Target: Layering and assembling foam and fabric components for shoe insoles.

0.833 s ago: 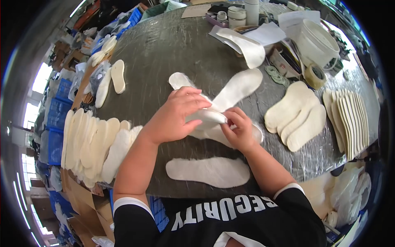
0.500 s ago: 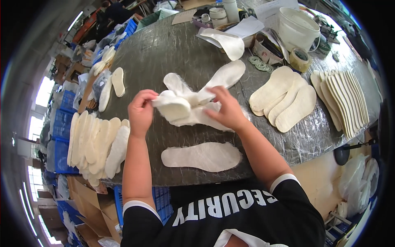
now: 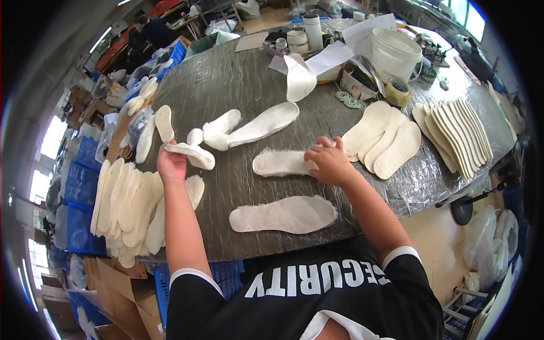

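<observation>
At the far left edge of the worktop [image 3: 238, 85], a fanned stack of pale insoles [image 3: 127, 204] is seen overhanging the rim. Just to its right, the left hand [image 3: 171, 164] is raised slightly above the surface, its fingers clamped on one end of a folded white insole [image 3: 192, 154], which droops toward the right. Behind it, two longer white pieces [image 3: 255, 126] lie crossed on the grey, wrinkled covering.

Near the front edge, a flat insole [image 3: 283, 215] lies alone — untouched by either hand. Above it, a fuzzy-edged insole [image 3: 280, 162] rests flat on the worktop; its right end is pressed down by the right hand [image 3: 328, 161], the fingers spread apart and laid flat, not gripping.

Further right, three overlapping insoles [image 3: 385, 139] are noted just beside that hand, then a fanned row of cream insoles [image 3: 456, 133] near the right rim. At the back, a white bucket [image 3: 394, 54] and a tape roll [image 3: 398, 90] stand close together.
</observation>
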A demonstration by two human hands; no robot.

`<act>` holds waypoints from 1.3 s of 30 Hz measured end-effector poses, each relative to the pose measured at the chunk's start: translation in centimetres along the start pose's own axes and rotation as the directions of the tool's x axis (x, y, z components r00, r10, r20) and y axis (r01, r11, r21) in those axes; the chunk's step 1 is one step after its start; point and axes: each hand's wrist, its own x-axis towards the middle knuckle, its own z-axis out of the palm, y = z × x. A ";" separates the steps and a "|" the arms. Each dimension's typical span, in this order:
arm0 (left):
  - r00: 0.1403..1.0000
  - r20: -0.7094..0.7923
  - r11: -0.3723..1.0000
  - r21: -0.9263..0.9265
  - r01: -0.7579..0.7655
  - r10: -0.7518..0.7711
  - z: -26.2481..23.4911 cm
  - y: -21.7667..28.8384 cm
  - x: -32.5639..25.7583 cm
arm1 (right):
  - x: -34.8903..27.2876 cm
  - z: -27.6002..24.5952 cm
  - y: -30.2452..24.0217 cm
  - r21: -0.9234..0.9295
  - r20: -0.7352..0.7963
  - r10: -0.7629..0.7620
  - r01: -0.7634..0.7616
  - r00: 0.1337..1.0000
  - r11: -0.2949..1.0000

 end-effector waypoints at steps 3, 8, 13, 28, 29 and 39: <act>0.997 0.079 1.000 -0.005 0.017 -0.017 -0.1 -0.9 -0.2 | 0.0 0.8 0.5 -0.098 -0.023 -0.026 0.024 0.999 0.995; 0.981 0.196 1.000 -0.007 -0.001 0.003 -0.8 -1.2 -1.8 | 1.6 0.1 -1.3 -0.258 -0.162 -0.121 0.076 0.979 0.963; 0.989 0.150 1.000 0.008 0.012 -0.013 -1.2 -0.7 -3.6 | 5.6 -0.2 -3.4 -0.332 0.018 -0.067 0.069 0.998 0.941; 0.977 0.160 0.934 -0.348 -0.080 0.144 -6.9 4.4 -5.1 | 18.1 9.0 -5.9 -0.254 -0.139 -0.146 0.107 0.980 0.961; 0.977 0.155 0.934 -0.348 -0.083 0.144 -6.6 4.6 -5.6 | 18.1 9.0 -5.9 -0.187 -0.115 -0.109 0.086 0.987 0.979; 0.973 0.223 0.997 -0.063 -0.045 0.058 -3.2 1.7 -7.0 | 17.8 7.9 -6.5 -0.070 -0.270 0.045 -0.066 0.962 0.995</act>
